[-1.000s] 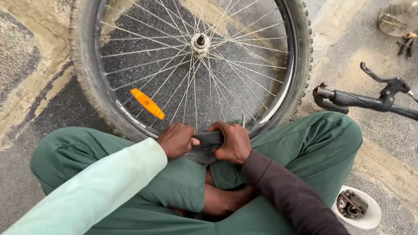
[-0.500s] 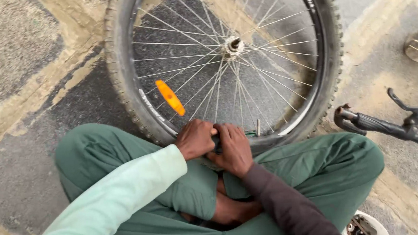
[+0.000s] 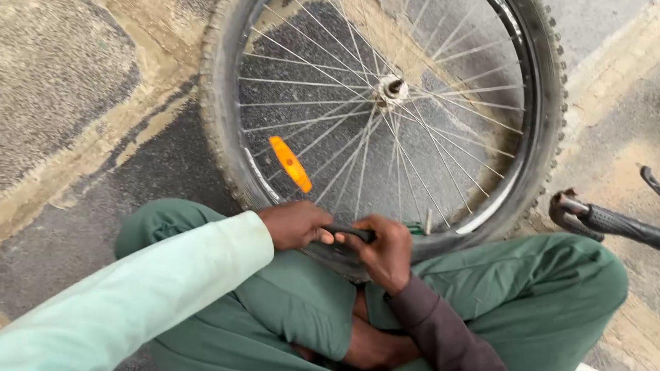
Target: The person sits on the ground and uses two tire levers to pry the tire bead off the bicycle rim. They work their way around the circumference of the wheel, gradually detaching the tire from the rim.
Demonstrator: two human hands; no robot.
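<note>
A: Start at the hands. What are they on?

B: The left hand (image 3: 296,224) is curled shut at the near edge of the bicycle wheel (image 3: 387,113), at about six o'clock on the rim, fingers wrapped over the black rubber there. The right hand (image 3: 384,251) sits just beside it, touching the same stretch, thumb and fingers pinched on the black tube (image 3: 350,233) that runs between the two hands (whether it is the inner tube or the tyre's edge I cannot tell for sure).

A: How would that rubber handle?

B: Soft and bendy, I'd judge, and grippy rather than slick; it should give under the fingers but spring back. The knobby tyre (image 3: 545,81) looks stiffer. Best hold is right where the hands are, close together at the rim's edge, clear of the thin spokes (image 3: 447,109), which could nip a finger.

A: And the wheel itself?

B: It lies flat on the pavement (image 3: 50,96), its near edge against the crossed legs in green trousers (image 3: 504,289). An orange reflector (image 3: 290,163) sits at about eight o'clock from the hub (image 3: 393,88). A handlebar grip (image 3: 615,221) lies at four o'clock, apart from the tyre.
</note>
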